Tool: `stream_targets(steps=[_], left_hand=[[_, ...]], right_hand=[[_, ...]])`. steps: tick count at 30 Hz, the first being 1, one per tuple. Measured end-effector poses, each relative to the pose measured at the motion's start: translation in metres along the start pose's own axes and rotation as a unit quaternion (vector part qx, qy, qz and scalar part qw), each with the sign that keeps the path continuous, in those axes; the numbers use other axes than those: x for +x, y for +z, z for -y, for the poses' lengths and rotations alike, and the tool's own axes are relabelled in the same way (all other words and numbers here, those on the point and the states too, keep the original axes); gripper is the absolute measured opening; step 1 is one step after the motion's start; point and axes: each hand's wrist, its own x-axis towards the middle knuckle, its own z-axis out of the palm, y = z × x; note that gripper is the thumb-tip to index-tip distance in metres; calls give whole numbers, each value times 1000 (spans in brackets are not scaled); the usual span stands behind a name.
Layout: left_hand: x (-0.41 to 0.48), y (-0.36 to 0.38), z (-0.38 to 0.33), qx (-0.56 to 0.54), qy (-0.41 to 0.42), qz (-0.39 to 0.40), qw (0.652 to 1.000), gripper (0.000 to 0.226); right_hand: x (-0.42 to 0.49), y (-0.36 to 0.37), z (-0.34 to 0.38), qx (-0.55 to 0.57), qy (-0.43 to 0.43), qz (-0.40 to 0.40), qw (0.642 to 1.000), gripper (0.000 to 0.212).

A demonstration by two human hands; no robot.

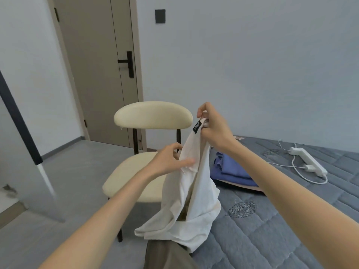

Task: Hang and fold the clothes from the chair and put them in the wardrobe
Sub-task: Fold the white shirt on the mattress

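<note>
A white garment (191, 193) with a small black label hangs in front of me, its lower end bunched over my knee and the bed edge. My right hand (212, 127) pinches its top edge beside the label, held high. My left hand (171, 160) holds the cloth lower down on its left side, thumb on the front. The cream chair (136, 179) with black legs stands behind the garment, its seat bare. A folded blue garment (231, 169) lies on the bed to the right.
The grey quilted bed (291, 220) fills the right side, with a white power strip (308, 161) and cable on it. A shut grey door (97, 70) is behind the chair. A dark-edged panel (21, 121) leans in from the left. Grey floor lies around the chair.
</note>
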Motion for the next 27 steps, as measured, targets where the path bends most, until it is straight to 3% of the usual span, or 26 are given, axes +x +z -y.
stream_targets(steps=[2, 4, 9, 13, 18, 23, 27], left_hand=[[0, -3, -1, -1, 27, -60, 998, 22], [1, -16, -4, 31, 27, -127, 991, 7], [1, -56, -16, 66, 4, -253, 965, 10], [3, -76, -23, -125, -13, -311, 942, 14], [3, -104, -10, -298, -37, -418, 858, 17], [-9, -138, 23, -372, -75, -540, 751, 22], [-23, -167, 57, -395, -92, -596, 693, 30]], right_hand=[[2, -2, -8, -22, -4, -15, 1000, 38], [3, -5, -24, -63, -5, -32, 997, 38], [-14, -2, -69, -193, 47, 30, 980, 44], [-35, 16, -99, -267, 148, 41, 951, 29], [-66, 26, -116, -327, 263, 62, 906, 30], [-77, 32, -124, -379, 280, 72, 879, 28], [-69, 34, -127, -382, 301, 47, 872, 26]])
